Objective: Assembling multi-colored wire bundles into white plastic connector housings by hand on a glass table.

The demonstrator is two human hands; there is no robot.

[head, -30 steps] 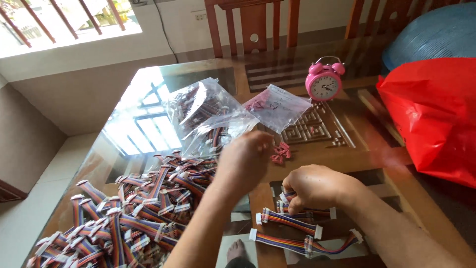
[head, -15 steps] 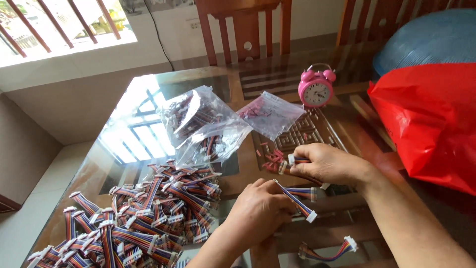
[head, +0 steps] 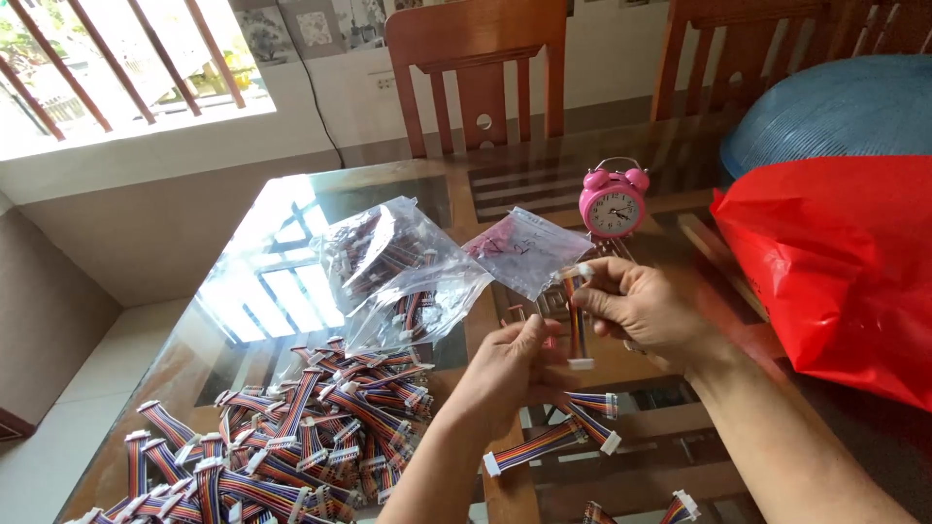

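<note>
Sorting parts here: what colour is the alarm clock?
Pink alarm clock, white face; seen in the head view.

At centre frame, the right hand (head: 646,309) pinches a short rainbow ribbon cable (head: 576,315) near its top white connector, the cable hanging upright. The left hand (head: 510,369), at about 7 o'clock from it, has its fingers (head: 536,335) just beside the cable's lower end. A heap of the same cables (head: 282,446) fills the glass tabletop (head: 291,233) at 8 o'clock. Clear plastic bags (head: 408,272) lie at 11 o'clock, a pink alarm clock (head: 614,199) at 1 o'clock, a red plastic bag (head: 835,272) at 3 o'clock.
</note>
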